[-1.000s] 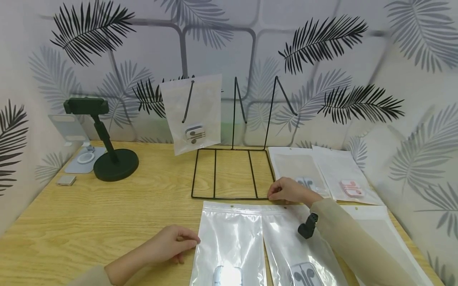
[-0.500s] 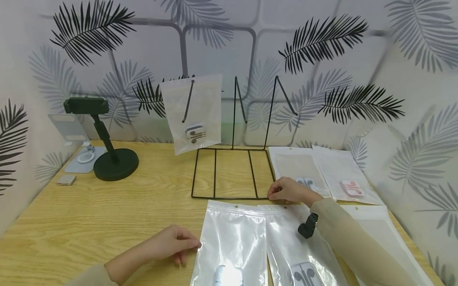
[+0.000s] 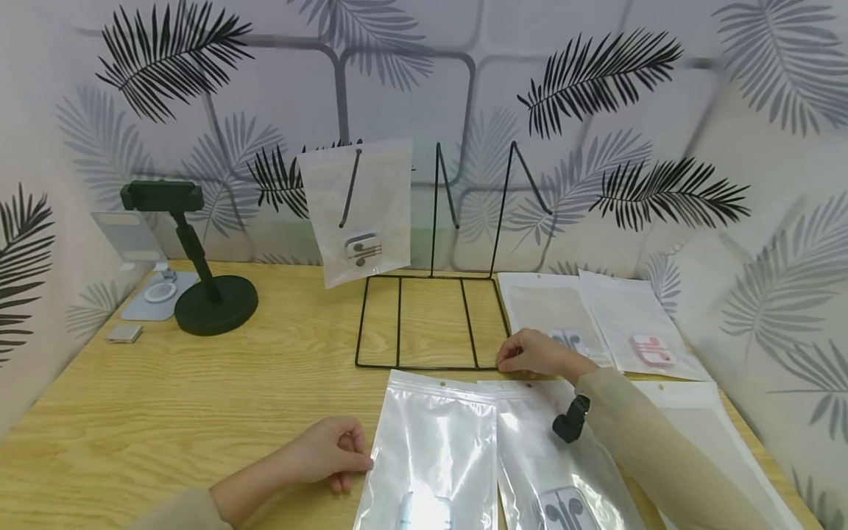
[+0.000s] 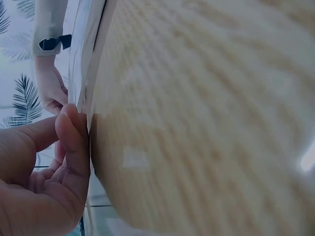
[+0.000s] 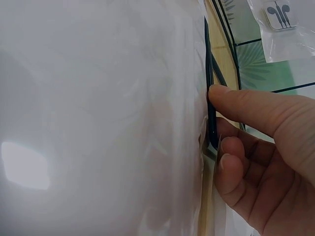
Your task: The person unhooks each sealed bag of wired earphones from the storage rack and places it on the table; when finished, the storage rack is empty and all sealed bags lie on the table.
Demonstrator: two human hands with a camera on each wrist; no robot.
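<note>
My left hand [image 3: 327,453] is at the left edge of a shiny zip bag [image 3: 433,434] lying at the front. Its thumb and fingers pinch that edge in the left wrist view. A boxed set of earphones inside the bag is washed out by glare. With curled fingers my right hand [image 3: 533,352] grips the front right corner of a black wire display rack [image 3: 416,367]; its thumb [image 5: 236,102] lies against the bar in the right wrist view. A second zip bag [image 3: 539,434] with wired earphones [image 3: 568,509] lies beside the first, partly under the right forearm.
A white bag [image 3: 380,184] with earphones hangs on the rack's left hook. Several more bags lie at the right, including one with pink earphones [image 3: 651,349]. A dark phone stand [image 3: 215,303], a pale folding stand [image 3: 149,296] and a small square object [image 3: 124,333] stand back left.
The left front zip bag has slid slightly right, its top closing up to the second bag. My left hand has shifted a little along its edge. My right hand stays on the rack corner.
</note>
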